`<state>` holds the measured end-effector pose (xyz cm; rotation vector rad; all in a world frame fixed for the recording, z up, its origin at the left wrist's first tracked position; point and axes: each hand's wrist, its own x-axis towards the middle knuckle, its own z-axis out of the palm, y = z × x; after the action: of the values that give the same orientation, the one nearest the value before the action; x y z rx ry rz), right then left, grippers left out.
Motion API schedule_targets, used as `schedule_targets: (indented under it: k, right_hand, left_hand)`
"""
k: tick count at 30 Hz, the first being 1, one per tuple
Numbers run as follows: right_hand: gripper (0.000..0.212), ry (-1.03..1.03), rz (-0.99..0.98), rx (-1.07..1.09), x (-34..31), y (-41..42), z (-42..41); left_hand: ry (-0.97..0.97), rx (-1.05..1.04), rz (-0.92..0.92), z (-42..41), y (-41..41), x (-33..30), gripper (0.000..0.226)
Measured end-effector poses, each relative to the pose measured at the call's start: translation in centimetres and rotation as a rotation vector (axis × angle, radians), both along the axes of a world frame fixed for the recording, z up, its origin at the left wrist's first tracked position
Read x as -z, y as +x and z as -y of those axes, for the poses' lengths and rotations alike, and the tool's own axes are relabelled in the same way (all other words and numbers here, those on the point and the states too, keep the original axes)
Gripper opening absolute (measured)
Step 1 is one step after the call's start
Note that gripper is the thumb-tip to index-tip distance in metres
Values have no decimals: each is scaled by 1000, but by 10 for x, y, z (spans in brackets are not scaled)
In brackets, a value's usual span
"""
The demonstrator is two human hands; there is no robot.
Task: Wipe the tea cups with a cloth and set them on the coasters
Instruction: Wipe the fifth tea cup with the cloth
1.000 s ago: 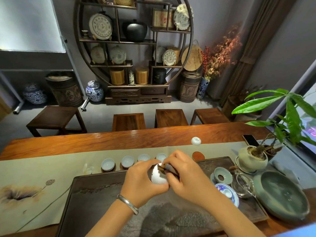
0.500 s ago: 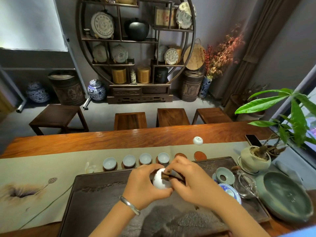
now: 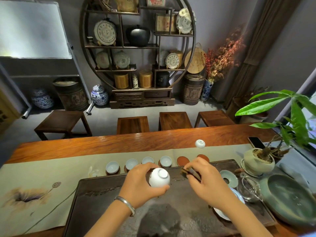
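My left hand (image 3: 140, 183) grips a white tea cup (image 3: 159, 177) over the dark tea tray (image 3: 95, 199), the cup's foot turned toward me. My right hand (image 3: 205, 180) pinches a small dark brown cloth (image 3: 189, 172), now apart from the cup. Behind the tray, several pale blue cups (image 3: 112, 167) stand in a row on coasters. To their right lie two bare red-brown coasters (image 3: 183, 160). One more white cup (image 3: 200, 144) sits upside down farther back on the beige runner (image 3: 42, 177).
A potted plant (image 3: 259, 161), a phone (image 3: 256, 142), a large green bowl (image 3: 290, 199), a glass pitcher (image 3: 249, 187) and a celadon lid (image 3: 228, 177) crowd the right side. A blue-patterned dish (image 3: 220, 214) lies under my right forearm. Stools stand beyond the wooden table (image 3: 102, 144).
My hands have separated: the right hand drew the cloth out of the cup and moved right, while the left hand turned the cup and shifted it slightly left.
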<state>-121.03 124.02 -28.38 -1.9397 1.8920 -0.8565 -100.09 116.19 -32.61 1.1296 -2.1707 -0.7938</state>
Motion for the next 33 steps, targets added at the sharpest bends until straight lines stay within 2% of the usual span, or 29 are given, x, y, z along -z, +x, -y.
schedule_targets:
  k: [6, 12, 15, 20, 33]
  right_hand:
    - [16, -31, 102, 99, 1, -5, -6]
    - [13, -33, 92, 163, 3, -2, -9]
    - [13, -17, 94, 197, 6, -1, -12]
    - [15, 0, 83, 206, 6, 5, -16]
    - [11, 18, 19, 274, 6, 35, -26]
  left_hand:
    - [-76, 129, 67, 3, -8, -4, 58]
    - [-31, 103, 12, -2, -9, 0, 54]
    - [73, 36, -95, -7, -6, 5, 46]
    - [520, -107, -415, -17, -7, 14, 32]
    - [621, -56, -540, -27, 9, 21, 10]
